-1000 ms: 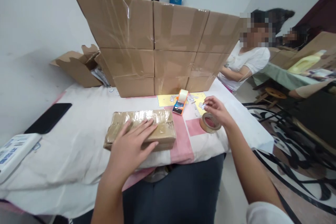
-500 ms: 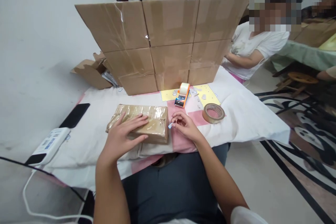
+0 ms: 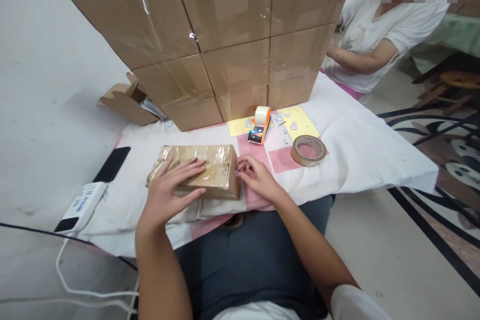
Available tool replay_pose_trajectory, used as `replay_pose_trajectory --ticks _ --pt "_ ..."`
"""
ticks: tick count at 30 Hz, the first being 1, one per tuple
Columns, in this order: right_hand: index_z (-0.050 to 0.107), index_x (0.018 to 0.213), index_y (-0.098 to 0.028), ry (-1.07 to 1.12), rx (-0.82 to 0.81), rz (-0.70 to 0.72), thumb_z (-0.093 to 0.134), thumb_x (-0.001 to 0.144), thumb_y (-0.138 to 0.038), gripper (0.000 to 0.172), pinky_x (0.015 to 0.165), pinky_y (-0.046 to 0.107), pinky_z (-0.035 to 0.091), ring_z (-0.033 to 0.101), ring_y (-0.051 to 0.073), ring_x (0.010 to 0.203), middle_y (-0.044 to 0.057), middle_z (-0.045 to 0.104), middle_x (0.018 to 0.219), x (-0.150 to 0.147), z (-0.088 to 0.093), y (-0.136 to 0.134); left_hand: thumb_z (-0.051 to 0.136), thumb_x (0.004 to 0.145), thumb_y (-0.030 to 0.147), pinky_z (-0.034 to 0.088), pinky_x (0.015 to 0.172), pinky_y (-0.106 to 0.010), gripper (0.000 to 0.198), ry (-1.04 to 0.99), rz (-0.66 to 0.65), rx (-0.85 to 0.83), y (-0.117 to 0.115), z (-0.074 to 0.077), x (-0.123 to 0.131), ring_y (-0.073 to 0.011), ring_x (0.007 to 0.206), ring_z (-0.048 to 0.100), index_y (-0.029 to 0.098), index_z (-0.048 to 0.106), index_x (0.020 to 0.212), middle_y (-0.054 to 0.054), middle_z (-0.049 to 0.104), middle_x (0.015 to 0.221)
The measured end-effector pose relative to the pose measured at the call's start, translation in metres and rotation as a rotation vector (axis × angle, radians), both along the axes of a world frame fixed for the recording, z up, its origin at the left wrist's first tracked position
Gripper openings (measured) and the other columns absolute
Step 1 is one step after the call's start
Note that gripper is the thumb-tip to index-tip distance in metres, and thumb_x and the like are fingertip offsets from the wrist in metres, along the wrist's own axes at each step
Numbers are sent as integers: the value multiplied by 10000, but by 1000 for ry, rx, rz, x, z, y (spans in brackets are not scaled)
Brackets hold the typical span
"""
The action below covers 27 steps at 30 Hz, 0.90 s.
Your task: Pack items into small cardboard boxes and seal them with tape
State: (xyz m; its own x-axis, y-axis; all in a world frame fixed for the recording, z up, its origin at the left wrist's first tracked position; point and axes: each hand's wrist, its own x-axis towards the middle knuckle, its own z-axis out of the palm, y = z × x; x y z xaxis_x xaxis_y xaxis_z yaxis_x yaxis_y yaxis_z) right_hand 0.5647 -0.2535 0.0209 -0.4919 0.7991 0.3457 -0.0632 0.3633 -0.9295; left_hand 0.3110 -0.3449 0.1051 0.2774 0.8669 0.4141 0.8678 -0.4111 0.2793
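A cardboard box [image 3: 219, 167] wrapped in shiny clear tape lies on the cloth-covered table in front of me. My left hand [image 3: 174, 185] rests flat across its top left part, fingers spread. At the box's right end, my right hand [image 3: 257, 175] has thumb and fingers pinched together, close against the end face. A small white-and-blue piece [image 3: 237, 173] shows at those fingertips; most of it is hidden, and its kind is unclear. Beyond the right hand stands an orange tape dispenser [image 3: 259, 125] with a roll on it. A roll of brown tape [image 3: 308, 151] lies to its right.
A tall block of taped cartons [image 3: 232, 45] rises at the table's back. An opened carton [image 3: 125, 102] sits at the back left, with a black phone [image 3: 111, 164] and white power strip [image 3: 82, 207] nearer. Small scraps [image 3: 293, 125] lie near the dispenser. A person in white [image 3: 375, 45] is at right.
My right hand has moved in against the box's right end with the small white-and-blue piece. My left hand stays on the box. The view has tilted down.
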Motion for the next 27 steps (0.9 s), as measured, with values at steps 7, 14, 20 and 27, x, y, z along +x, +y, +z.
replay_pose_trajectory --ticks 7,14,20,27 --pt "544 1187 -227 -64 112 -27 603 879 -162 320 958 398 493 610 212 1050 61 618 1109 2 -1 2 709 864 456 261 1229 -556 411 13 -1 8 2 2 -1 -276 1286 613 294 651 1238 -44 697 1319" --pt "362 1499 -263 -97 118 30 628 899 -208 658 1190 473 327 404 255 1409 119 448 1484 4 1 1 641 860 383 22 1233 -664 428 104 153 77 -22 -9 35 -351 1462 399 306 572 1274 -66 606 1437" --pt "493 1337 -221 -116 183 86 712 851 -213 533 1073 421 425 491 248 1247 100 508 1276 -1 4 -16 801 733 450 148 1209 -700 910 -82 392 307 -50 -60 89 -423 1552 69 232 290 1454 -215 156 1638" --pt "487 1188 -197 -134 202 102 721 860 -261 408 945 395 466 495 247 1109 93 498 1157 -6 2 -23 781 757 288 150 1218 -699 732 -191 514 379 -43 -68 102 -373 1544 149 235 302 1308 -230 267 1522"
